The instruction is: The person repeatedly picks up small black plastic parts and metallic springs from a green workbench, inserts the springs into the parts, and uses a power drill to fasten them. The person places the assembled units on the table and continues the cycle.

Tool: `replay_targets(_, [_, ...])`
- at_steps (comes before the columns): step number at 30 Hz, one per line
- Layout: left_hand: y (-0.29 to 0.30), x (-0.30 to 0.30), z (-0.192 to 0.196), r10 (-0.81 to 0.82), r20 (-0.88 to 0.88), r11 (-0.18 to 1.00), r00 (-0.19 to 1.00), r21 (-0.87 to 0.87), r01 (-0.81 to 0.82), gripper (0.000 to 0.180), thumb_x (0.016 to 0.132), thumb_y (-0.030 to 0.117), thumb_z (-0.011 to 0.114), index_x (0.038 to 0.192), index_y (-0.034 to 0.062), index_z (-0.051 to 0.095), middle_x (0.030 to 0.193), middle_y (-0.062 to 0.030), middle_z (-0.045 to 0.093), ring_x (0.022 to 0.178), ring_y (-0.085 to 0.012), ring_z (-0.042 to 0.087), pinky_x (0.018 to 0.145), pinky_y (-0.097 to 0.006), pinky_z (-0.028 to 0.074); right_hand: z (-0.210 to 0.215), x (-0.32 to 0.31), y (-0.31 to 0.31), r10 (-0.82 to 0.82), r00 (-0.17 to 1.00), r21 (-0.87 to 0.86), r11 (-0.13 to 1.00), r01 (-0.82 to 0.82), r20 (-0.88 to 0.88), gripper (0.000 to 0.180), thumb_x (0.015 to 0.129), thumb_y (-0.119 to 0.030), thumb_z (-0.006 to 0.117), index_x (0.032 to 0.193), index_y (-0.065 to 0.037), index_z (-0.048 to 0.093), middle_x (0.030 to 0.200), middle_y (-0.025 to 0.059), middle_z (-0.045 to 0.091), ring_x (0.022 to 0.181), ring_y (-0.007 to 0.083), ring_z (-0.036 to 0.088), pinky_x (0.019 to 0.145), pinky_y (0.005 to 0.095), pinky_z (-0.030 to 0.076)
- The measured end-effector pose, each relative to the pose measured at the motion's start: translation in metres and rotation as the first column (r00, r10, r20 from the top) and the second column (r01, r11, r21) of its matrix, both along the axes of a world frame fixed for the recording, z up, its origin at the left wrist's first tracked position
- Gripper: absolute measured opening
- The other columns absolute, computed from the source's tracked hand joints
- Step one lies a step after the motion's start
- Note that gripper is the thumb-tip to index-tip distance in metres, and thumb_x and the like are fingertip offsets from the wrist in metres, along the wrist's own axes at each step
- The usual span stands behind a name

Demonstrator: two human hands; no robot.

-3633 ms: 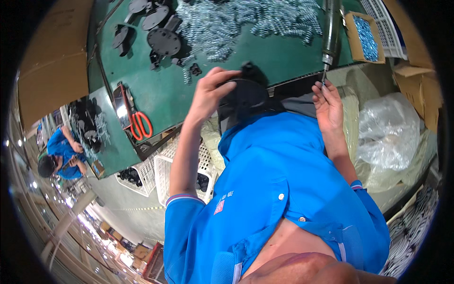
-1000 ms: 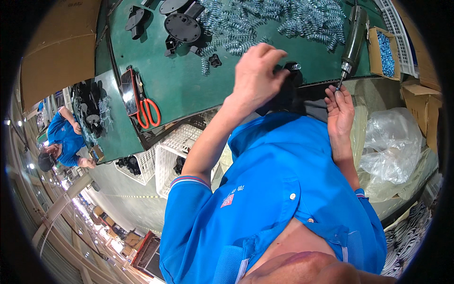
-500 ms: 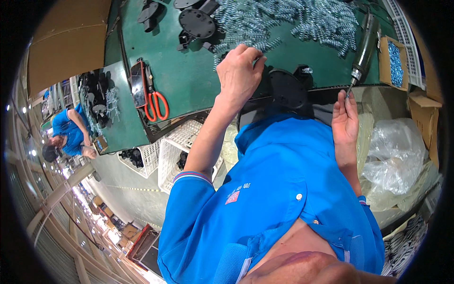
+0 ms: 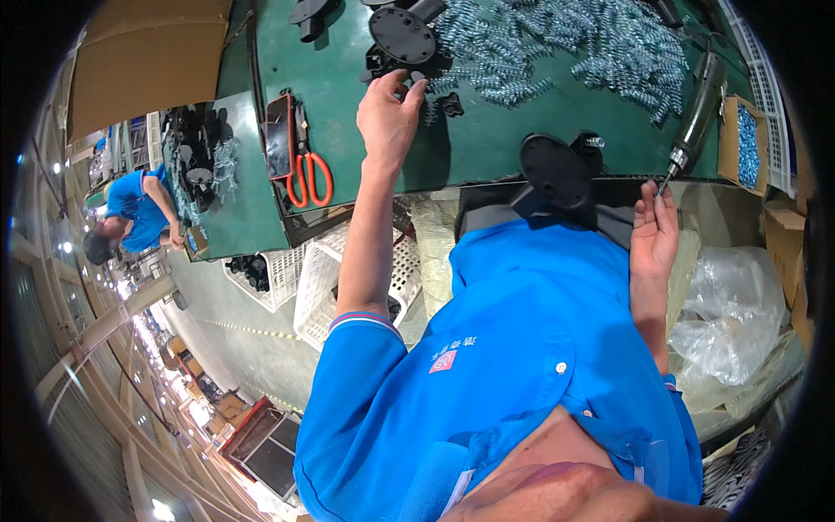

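My left hand (image 4: 389,122) reaches over the green bench with thumb and fingertips bent together, close to a black round-plated part (image 4: 403,36); whatever is between them is too small to name. Just right of its fingertips lies a small black piece (image 4: 451,105), beside a heap of metal springs (image 4: 600,52). My right hand (image 4: 654,233) is palm up, its fingertips pinched at the bit of a power screwdriver (image 4: 698,113); what they pinch there cannot be made out. Another black round-plated part (image 4: 554,170) sits at the bench's near edge, a spring on its arm.
Orange-handled scissors (image 4: 310,178) lie beside a phone (image 4: 279,137) on the left. A cardboard box of small screws (image 4: 747,146) stands at the right. White crates (image 4: 315,291) and a clear plastic bag (image 4: 729,304) are below bench level. A co-worker (image 4: 139,209) sits far left.
My left hand has moved left and away from me, from the springs to the black parts. The right fingers stay by the bit. The whole view has shifted slightly.
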State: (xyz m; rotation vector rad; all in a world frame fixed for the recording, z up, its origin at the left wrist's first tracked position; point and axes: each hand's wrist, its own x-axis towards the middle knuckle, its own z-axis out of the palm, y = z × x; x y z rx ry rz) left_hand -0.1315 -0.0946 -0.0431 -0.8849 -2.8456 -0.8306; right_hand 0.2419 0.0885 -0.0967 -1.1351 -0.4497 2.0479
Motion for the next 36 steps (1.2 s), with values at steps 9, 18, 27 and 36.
replay_targets(9, [0.001, 0.007, 0.009, -0.142, 0.74, 0.852, 0.657, 0.43, -0.299, 0.032, 0.084, 0.009, 0.072, 0.111, -0.0067, 0.063, 0.096, -0.0131, 0.07, 0.082, -0.0225, 0.07, 0.068, -0.026, 0.054, 0.035, 0.013, 0.015, -0.02, 0.807, 0.46, 0.83, -0.315, 0.59, 0.034, 0.095, -0.009, 0.057, 0.124, 0.008, 0.05, 0.108, 0.0187, 0.066, 0.094, 0.0234, 0.068, 0.075, 0.0282, 0.052])
replay_targets(18, [0.032, 0.115, 0.049, -0.684, 0.619, 0.654, -0.386, 0.288, -0.699, 0.04, 0.097, 0.028, 0.057, 0.111, -0.0093, 0.059, 0.108, -0.0242, 0.066, 0.096, -0.0333, 0.07, 0.068, -0.035, 0.063, 0.124, -0.07, 0.004, 0.289, 0.914, 0.735, 0.547, -0.402, 0.285, 0.03, 0.092, 0.002, 0.058, 0.122, 0.005, 0.055, 0.101, 0.0133, 0.067, 0.089, 0.0174, 0.068, 0.076, 0.0243, 0.053])
replay_targets(27, [0.042, 0.15, 0.048, -0.675, 0.572, 0.682, -0.466, 0.243, -0.69, 0.04, 0.098, 0.035, 0.058, 0.105, -0.004, 0.06, 0.09, -0.013, 0.066, 0.074, -0.0197, 0.068, 0.059, -0.033, 0.062, 0.123, -0.109, -0.005, 0.369, 0.782, 0.787, 0.179, -0.591, 0.503, 0.039, 0.071, 0.003, 0.075, 0.109, -0.004, 0.067, 0.09, 0.0047, 0.064, 0.075, 0.0104, 0.062, 0.061, 0.0221, 0.048])
replay_targets(36, [0.047, 0.157, 0.046, -0.618, 0.679, 0.735, -0.396, 0.32, -0.598, 0.037, 0.097, 0.034, 0.059, 0.102, -0.0025, 0.06, 0.085, -0.0104, 0.064, 0.065, -0.0155, 0.065, 0.052, -0.03, 0.059, 0.117, -0.102, 0.0, 0.343, 0.744, 0.788, 0.016, -0.615, 0.573, 0.035, 0.07, 0.002, 0.075, 0.103, -0.002, 0.066, 0.091, 0.0076, 0.062, 0.073, 0.0143, 0.063, 0.061, 0.0261, 0.051])
